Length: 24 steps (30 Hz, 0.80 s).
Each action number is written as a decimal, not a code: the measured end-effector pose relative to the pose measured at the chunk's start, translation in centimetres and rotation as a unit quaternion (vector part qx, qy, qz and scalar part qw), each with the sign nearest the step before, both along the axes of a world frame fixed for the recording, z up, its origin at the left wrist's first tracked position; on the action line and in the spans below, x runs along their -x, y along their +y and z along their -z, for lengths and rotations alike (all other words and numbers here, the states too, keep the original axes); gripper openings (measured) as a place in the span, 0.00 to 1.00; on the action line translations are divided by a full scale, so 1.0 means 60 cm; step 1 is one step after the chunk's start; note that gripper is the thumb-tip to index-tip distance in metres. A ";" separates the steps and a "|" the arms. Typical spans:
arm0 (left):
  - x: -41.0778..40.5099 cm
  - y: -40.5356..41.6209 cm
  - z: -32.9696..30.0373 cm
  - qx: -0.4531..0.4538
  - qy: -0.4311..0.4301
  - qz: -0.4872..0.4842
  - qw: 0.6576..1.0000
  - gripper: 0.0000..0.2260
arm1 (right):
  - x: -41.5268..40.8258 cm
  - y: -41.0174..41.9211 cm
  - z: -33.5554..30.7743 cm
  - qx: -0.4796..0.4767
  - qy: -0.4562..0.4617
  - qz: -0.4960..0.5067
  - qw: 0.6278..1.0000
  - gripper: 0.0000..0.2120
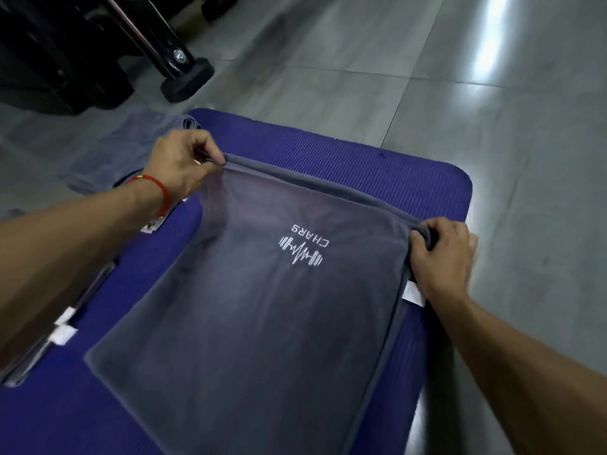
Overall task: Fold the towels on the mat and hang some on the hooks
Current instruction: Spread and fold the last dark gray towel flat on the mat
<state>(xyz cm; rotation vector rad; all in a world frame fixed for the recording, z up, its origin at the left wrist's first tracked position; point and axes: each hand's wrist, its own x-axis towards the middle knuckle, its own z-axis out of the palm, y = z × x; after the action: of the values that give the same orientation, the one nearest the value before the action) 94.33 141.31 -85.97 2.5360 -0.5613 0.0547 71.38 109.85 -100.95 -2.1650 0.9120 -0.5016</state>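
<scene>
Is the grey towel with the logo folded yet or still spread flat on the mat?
Folded at least once: the grey towel shows doubled layers along its far and right edges on the mat, and the left hand and right hand pinch its far corners.

Grey tiled floor (427, 77) with a glare streak; black machine base (98, 44) with a rubber foot (187, 80), seen far beyond the grip.

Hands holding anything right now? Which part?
Yes. Both hold the grey towel by its far edge: left hand pinches the far-left corner, right hand grips the far-right corner, over the blue mat.
</scene>
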 end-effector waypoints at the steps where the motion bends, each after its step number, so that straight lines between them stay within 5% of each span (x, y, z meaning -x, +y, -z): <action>1: 0.019 0.012 -0.019 0.003 -0.003 -0.004 1.000 0.08 | 0.000 -0.005 -0.010 -0.018 0.005 0.000 1.000 0.01; 9: 0.178 0.167 -0.147 0.002 -0.032 -0.048 0.998 0.10 | 0.005 0.010 -0.198 -0.093 -0.060 -0.070 0.991 0.04; 16: 0.285 0.381 -0.306 0.081 -0.091 -0.175 0.977 0.07 | -0.057 0.126 -0.492 -0.119 -0.130 -0.283 0.943 0.12; 24: 0.432 0.520 -0.439 0.332 -0.134 -0.265 0.895 0.12 | -0.080 0.281 -0.725 -0.154 -0.192 -0.417 0.875 0.08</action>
<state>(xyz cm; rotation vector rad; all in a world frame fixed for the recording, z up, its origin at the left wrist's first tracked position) 68.39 172.48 -59.63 1.9311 0.0809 0.6813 76.19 126.72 -57.46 -1.8355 -0.1861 -0.2951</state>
